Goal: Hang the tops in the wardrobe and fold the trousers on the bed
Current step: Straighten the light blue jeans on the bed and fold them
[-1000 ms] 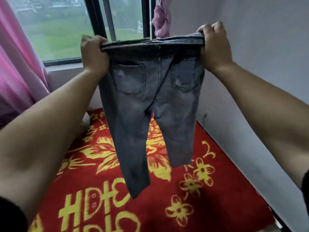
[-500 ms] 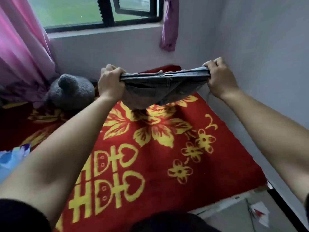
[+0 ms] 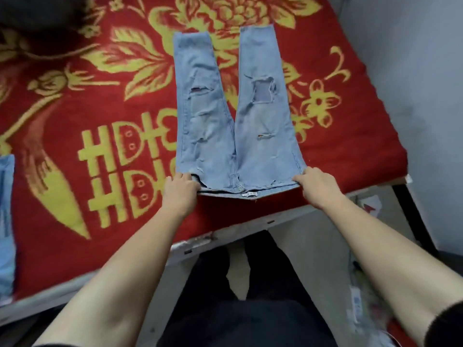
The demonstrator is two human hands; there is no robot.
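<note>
Red bedding with a yellow floral and character pattern (image 3: 75, 121) covered the bed, with a grey wall (image 3: 413, 58) at 2 o'clock and the pale bed frame (image 3: 275, 217) running along the near edge. The light blue ripped jeans (image 3: 265, 146) lay flat on the bedding, front side up, near its 3 o'clock edge. The waistband sat at the 6 o'clock end, close to the bed edge, and both legs extended toward 12 o'clock, slightly apart at the hems. The left hand (image 3: 179, 194) gripped the waistband corner at 9 o'clock, its fingers held together and curled over the denim. The right hand (image 3: 317, 189) gripped the opposite corner at 3 o'clock, its fingers likewise together and curled onto the fabric; whether the thumbs lay under the band could not be determined. A second light blue garment (image 3: 6, 221) lay on the bedding at the 9 o'clock edge of the view, well apart from the jeans. A dark, blurred object (image 3: 37, 11) rested at 11 o'clock.
</note>
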